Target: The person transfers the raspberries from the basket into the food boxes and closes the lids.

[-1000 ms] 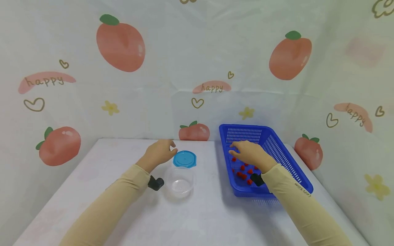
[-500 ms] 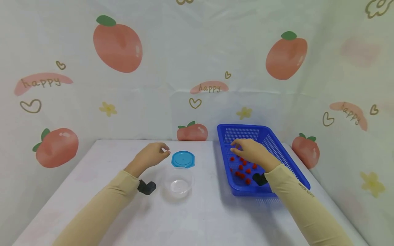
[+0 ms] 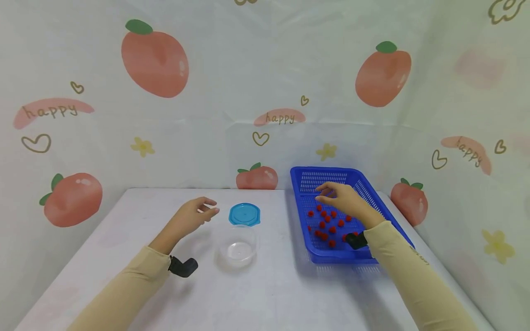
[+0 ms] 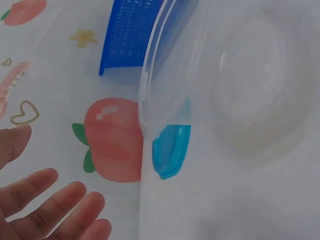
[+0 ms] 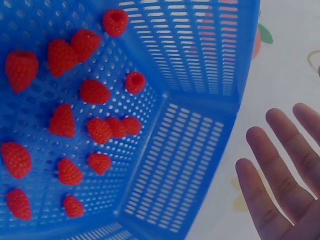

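My left hand (image 3: 188,219) hovers left of a clear round tub (image 3: 238,244), its fingers loosely bent with nothing between them. In the left wrist view the tub's rim (image 4: 148,95) rises close to the camera, and the bare fingers spread at lower left. Behind the tub a blue lid (image 3: 244,214) lies flat on the table. Over the blue basket (image 3: 307,250) is my right hand (image 3: 345,200), also holding nothing. Several raspberries (image 5: 62,120) are scattered across the basket floor; the right wrist view shows the hand's relaxed fingers (image 5: 277,170) outside the basket's outline.
A white-covered table (image 3: 265,294) bears everything. The basket's slotted walls stand up at the table's right side, near the fabric backdrop (image 3: 207,92) printed with fruit. More of this backdrop closes in the left and right sides.
My left hand has drawn back to the left and towards me, away from the tub and lid. The right hand has shifted slightly right and up over the basket, uncovering more raspberries.
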The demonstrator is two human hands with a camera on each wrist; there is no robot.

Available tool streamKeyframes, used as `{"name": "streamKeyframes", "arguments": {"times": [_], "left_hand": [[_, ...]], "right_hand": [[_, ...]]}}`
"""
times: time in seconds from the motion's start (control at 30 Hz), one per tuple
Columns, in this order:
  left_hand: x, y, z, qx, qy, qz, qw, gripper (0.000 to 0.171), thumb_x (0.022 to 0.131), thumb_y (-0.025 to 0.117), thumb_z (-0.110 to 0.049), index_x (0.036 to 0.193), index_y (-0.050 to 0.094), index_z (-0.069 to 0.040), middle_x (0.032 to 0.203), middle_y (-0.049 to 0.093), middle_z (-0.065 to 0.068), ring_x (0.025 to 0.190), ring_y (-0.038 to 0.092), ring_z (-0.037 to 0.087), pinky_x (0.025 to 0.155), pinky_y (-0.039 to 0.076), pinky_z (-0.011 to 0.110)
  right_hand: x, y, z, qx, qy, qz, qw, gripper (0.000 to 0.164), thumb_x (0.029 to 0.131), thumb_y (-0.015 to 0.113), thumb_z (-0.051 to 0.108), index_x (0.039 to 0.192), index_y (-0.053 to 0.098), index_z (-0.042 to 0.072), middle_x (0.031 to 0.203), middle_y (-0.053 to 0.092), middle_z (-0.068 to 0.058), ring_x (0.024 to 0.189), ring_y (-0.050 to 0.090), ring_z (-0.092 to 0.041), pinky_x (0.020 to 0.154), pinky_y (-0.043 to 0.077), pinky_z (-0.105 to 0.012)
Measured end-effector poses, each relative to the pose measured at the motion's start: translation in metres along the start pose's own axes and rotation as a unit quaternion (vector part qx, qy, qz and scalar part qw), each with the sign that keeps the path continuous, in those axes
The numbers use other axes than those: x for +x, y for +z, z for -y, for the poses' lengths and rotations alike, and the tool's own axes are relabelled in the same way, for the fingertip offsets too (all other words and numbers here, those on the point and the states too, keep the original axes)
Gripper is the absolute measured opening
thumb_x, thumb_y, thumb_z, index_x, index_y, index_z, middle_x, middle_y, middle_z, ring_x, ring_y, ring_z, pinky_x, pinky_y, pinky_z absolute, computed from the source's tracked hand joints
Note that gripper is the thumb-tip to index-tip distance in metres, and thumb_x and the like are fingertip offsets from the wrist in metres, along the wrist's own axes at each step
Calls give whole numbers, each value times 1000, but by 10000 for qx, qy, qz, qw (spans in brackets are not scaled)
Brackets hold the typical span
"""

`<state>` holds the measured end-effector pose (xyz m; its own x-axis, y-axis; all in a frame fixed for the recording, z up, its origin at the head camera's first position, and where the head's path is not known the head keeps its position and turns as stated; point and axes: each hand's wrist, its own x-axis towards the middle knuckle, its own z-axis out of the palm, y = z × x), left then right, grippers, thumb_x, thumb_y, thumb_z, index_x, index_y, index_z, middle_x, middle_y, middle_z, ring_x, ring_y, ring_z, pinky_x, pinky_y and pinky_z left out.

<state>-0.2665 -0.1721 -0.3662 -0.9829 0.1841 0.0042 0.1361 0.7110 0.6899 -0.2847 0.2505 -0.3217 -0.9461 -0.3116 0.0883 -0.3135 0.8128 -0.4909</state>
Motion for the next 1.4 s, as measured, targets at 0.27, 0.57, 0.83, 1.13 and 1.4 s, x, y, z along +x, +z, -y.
{"name": "streamKeyframes", "arguments": {"times": [0.27, 0.57, 0.83, 1.13, 1.4], "left_hand": [[-12, 15, 12, -1195, -438, 175, 9917, 57, 88, 71, -32, 134, 50, -3, 117, 60, 20, 98, 65, 25, 85, 57, 39], [-16, 33, 19, -1865, -847, 303, 9783, 51, 85, 74, -22, 130, 55, -5, 112, 60, 17, 97, 66, 28, 81, 58, 39], [-19, 39, 17, -1991, -886, 316, 9754, 40, 87, 71, -14, 123, 59, -2, 108, 60, 15, 92, 64, 24, 78, 59, 39], [-21, 42, 17, -2020, -872, 409, 9746, 35, 86, 72, -12, 118, 62, 0, 105, 62, 14, 89, 63, 20, 77, 59, 38], [-20, 45, 18, -2014, -895, 434, 9744, 32, 85, 73, -9, 114, 64, 0, 99, 62, 12, 85, 63, 18, 75, 59, 37]], "right_hand": [[5, 0, -18, 369, 194, -58, 9991, 40, 94, 62, 38, 122, 62, 10, 115, 66, -15, 108, 62, -35, 95, 49, -54], [7, 7, -35, 371, 305, 105, 9988, 39, 95, 62, 32, 121, 62, 3, 114, 66, -16, 108, 60, -36, 97, 46, -56], [8, 12, -41, 257, 469, 427, 9977, 37, 95, 62, 30, 120, 63, 3, 108, 66, -14, 103, 59, -32, 94, 47, -54], [9, 16, -42, 422, 655, 756, 9941, 38, 94, 62, 25, 122, 60, -1, 110, 65, -17, 102, 60, -34, 91, 50, -51], [10, 19, -48, 344, 934, 1237, 9873, 38, 93, 65, 24, 121, 61, -2, 114, 64, -20, 105, 60, -38, 91, 52, -51]]}}
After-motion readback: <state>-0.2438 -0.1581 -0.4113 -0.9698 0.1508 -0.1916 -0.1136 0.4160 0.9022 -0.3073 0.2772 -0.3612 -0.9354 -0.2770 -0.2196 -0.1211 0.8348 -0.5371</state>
